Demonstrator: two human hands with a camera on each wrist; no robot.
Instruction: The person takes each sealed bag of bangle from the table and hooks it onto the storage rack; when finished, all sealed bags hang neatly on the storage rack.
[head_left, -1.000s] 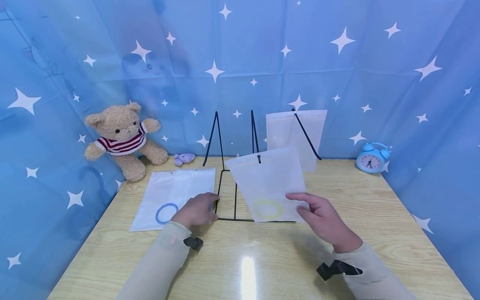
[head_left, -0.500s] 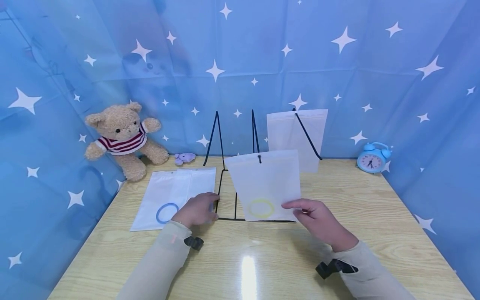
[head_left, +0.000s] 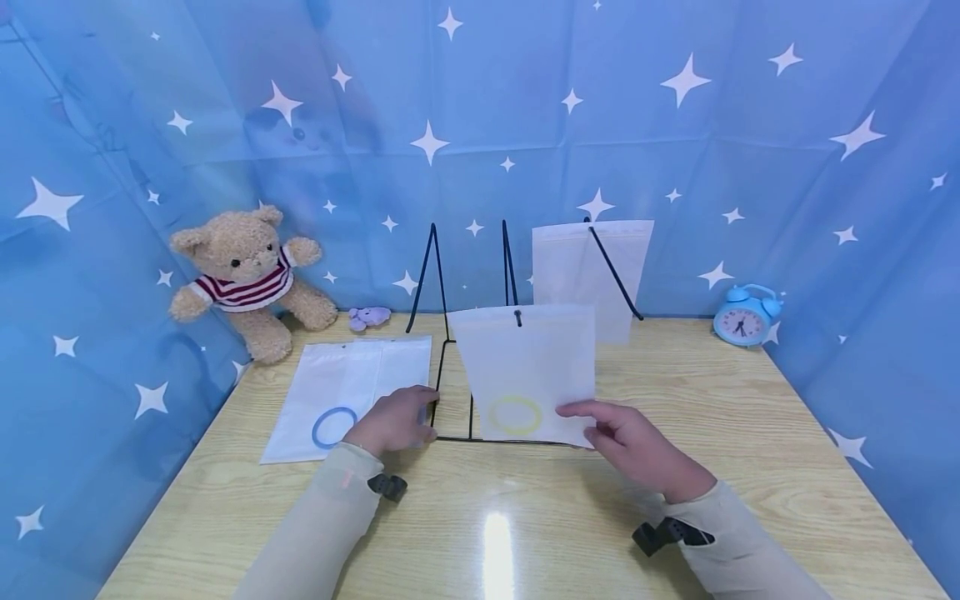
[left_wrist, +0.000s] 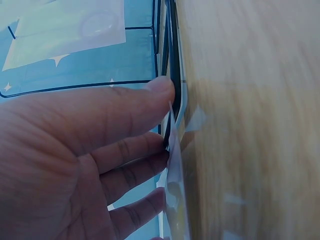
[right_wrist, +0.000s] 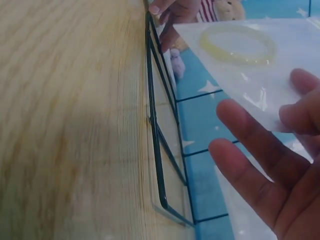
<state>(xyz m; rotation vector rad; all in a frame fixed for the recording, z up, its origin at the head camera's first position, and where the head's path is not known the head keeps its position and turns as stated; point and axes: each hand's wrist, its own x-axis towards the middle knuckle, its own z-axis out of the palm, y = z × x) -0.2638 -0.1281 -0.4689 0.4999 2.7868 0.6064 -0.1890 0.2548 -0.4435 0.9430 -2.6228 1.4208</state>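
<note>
My left hand (head_left: 397,419) grips the front left corner of a black wire rack (head_left: 454,439). In the left wrist view, the thumb (left_wrist: 160,90) lies on the wire. A translucent white zip bag (head_left: 543,358) hangs by its top hole on the middle arm of the rack, a pale yellow ring (head_left: 517,415) showing low in it. My right hand (head_left: 641,446) pinches that bag near its lower right edge, index finger over the front. Another white bag (head_left: 573,262) hangs on the right arm, and the left arm (head_left: 420,283) is bare.
White bags (head_left: 300,433), one with a blue ring (head_left: 334,427), lie overlapping left of the rack. Behind them are a teddy bear (head_left: 243,275) and a small purple toy (head_left: 368,317). A blue alarm clock (head_left: 742,321) stands back right, before a starry curtain (head_left: 510,83).
The right hand has moved slightly left with the lower edge of the yellow-ring bag, which now hangs straighter. The left hand stays at the rack's corner.
</note>
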